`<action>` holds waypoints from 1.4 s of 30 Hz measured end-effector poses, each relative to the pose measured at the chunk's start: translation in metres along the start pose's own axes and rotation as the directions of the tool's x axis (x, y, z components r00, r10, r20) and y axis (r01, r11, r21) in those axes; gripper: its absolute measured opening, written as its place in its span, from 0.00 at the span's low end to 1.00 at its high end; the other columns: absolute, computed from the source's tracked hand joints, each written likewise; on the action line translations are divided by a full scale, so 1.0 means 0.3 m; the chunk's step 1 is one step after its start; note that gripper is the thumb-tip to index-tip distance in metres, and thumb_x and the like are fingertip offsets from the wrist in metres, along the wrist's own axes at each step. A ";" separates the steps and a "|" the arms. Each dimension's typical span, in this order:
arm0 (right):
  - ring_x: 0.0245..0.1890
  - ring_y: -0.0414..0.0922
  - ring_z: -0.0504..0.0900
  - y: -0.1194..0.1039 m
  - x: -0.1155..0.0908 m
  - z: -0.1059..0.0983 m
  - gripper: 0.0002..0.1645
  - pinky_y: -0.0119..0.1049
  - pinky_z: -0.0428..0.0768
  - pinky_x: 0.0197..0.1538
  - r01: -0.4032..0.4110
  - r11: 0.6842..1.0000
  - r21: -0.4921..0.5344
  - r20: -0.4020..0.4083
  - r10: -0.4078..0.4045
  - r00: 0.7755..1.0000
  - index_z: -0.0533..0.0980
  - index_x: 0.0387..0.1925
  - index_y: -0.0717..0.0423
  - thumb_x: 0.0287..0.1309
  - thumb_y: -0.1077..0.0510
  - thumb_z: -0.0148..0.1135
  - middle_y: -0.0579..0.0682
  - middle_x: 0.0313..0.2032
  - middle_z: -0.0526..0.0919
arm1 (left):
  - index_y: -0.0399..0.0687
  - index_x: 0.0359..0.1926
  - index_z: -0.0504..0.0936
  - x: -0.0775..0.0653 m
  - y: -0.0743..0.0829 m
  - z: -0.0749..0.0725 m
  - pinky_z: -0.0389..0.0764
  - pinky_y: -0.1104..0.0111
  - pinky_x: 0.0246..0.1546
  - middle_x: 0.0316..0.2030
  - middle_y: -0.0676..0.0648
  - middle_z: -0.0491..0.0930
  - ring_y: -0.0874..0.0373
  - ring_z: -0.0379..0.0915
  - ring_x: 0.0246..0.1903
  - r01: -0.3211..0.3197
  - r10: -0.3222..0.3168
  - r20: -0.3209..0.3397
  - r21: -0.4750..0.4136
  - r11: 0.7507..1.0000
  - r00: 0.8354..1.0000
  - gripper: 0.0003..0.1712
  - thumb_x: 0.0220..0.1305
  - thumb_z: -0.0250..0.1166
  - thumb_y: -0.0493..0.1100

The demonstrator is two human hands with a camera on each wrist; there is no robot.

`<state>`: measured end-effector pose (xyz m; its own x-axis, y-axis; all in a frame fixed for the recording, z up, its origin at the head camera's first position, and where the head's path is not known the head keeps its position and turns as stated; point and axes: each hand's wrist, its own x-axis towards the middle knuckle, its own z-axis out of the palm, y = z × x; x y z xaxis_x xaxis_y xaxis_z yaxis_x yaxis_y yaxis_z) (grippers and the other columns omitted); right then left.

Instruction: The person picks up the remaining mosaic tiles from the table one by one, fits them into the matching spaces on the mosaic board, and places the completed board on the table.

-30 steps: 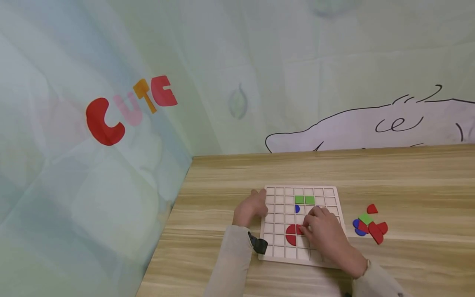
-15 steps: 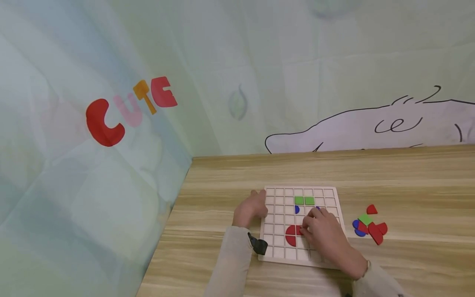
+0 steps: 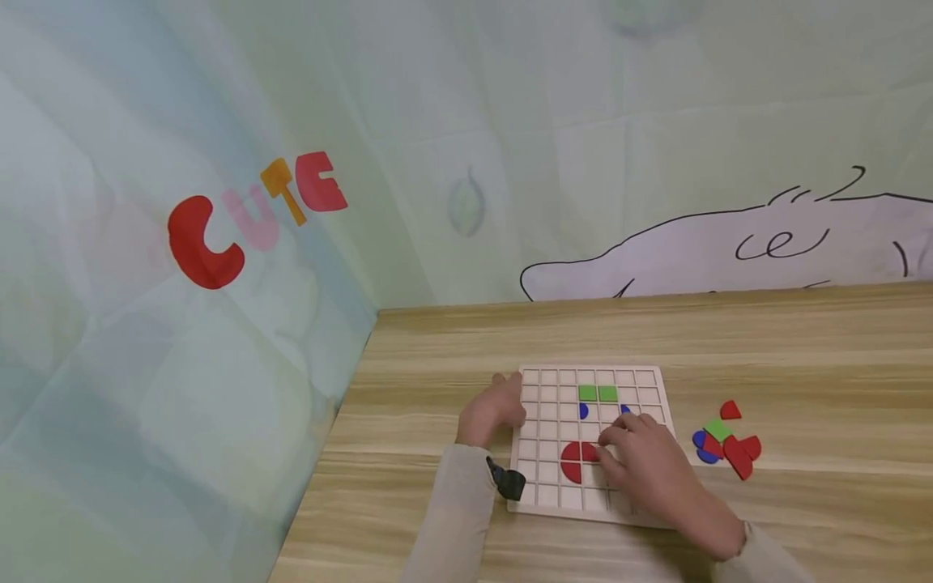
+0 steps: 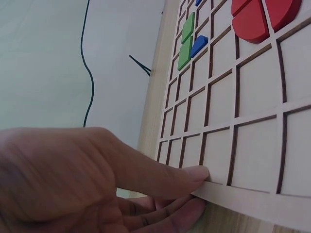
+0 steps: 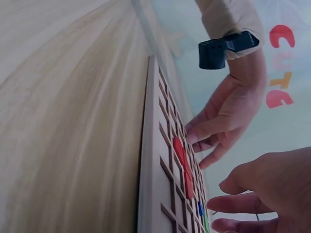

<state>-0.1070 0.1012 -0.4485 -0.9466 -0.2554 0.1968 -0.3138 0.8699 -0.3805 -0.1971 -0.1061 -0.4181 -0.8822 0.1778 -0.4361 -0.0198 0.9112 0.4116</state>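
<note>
A pale wooden grid board [image 3: 548,470] lies on the table. My left hand [image 3: 496,409] grips its left edge; in the left wrist view the thumb [image 4: 194,174] rests on top and the fingers lie at the side and below. My right hand [image 3: 649,463] is over the right half of the board, fingertips beside a red quarter-circle piece [image 3: 589,451]. In the right wrist view, its thumb and fingers are apart with nothing between them. Two more red pieces [image 3: 572,472] adjoin that one. Two green squares [image 3: 598,393] and a blue half-round piece [image 3: 584,411] sit farther up the grid.
To the right of the board, a loose pile has red pieces [image 3: 738,458], a green square [image 3: 717,429] and blue pieces [image 3: 705,456]. A single red piece [image 3: 730,410] lies just behind it. Printed cloth walls [image 3: 437,243] border the wooden table [image 3: 445,348].
My right hand has loosened its fingers and drawn slightly right, leaving the red quarter-circle piece in the grid. More of the blue piece behind that hand shows. The left hand has not moved.
</note>
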 end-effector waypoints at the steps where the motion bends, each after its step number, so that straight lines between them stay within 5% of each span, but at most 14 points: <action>1: 0.37 0.45 0.74 0.005 -0.003 -0.006 0.06 0.43 0.75 0.43 -0.005 1.000 0.006 0.002 0.005 1.000 0.84 0.30 0.50 0.53 0.52 0.68 0.46 0.34 0.81 | 0.43 0.74 0.52 0.001 0.000 0.000 0.67 0.56 0.48 0.73 0.33 0.44 0.46 0.54 0.66 -0.003 0.003 -0.003 -0.001 1.000 1.000 0.40 0.62 0.56 0.31; 16: 0.42 0.52 0.77 0.123 -0.068 -0.103 0.06 0.48 0.77 0.42 -0.036 0.998 0.051 -0.099 0.041 0.994 0.83 0.31 0.53 0.48 0.58 0.70 0.50 0.37 0.81 | 0.44 0.74 0.50 -0.005 0.002 -0.003 0.68 0.57 0.43 0.74 0.33 0.42 0.45 0.58 0.60 0.011 -0.011 0.012 -0.009 1.000 1.000 0.40 0.64 0.54 0.31; 27: 0.34 0.54 0.77 0.275 -0.130 -0.152 0.11 0.50 0.74 0.36 -0.029 1.000 -0.002 -0.231 0.028 0.972 0.82 0.30 0.55 0.39 0.61 0.75 0.53 0.32 0.81 | 0.43 0.74 0.51 -0.003 0.001 -0.002 0.68 0.57 0.44 0.74 0.33 0.43 0.45 0.57 0.60 0.004 -0.004 0.001 -0.012 1.000 1.000 0.41 0.62 0.55 0.30; 42: 0.35 0.63 0.75 0.434 -0.193 -0.187 0.22 0.58 0.74 0.37 -0.211 0.977 -0.041 -0.087 0.206 0.975 0.80 0.38 0.66 0.39 0.59 0.76 0.68 0.37 0.79 | 0.42 0.74 0.52 -0.011 0.006 -0.005 0.69 0.56 0.48 0.73 0.31 0.45 0.44 0.60 0.59 -0.011 0.011 -0.012 -0.009 1.000 1.000 0.41 0.61 0.56 0.29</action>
<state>-0.0889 0.2528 -0.4586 -0.9809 -0.0328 0.1916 -0.1042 0.9209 -0.3757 -0.1949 -0.1057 -0.4148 -0.8879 0.1833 -0.4220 -0.0141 0.9059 0.4232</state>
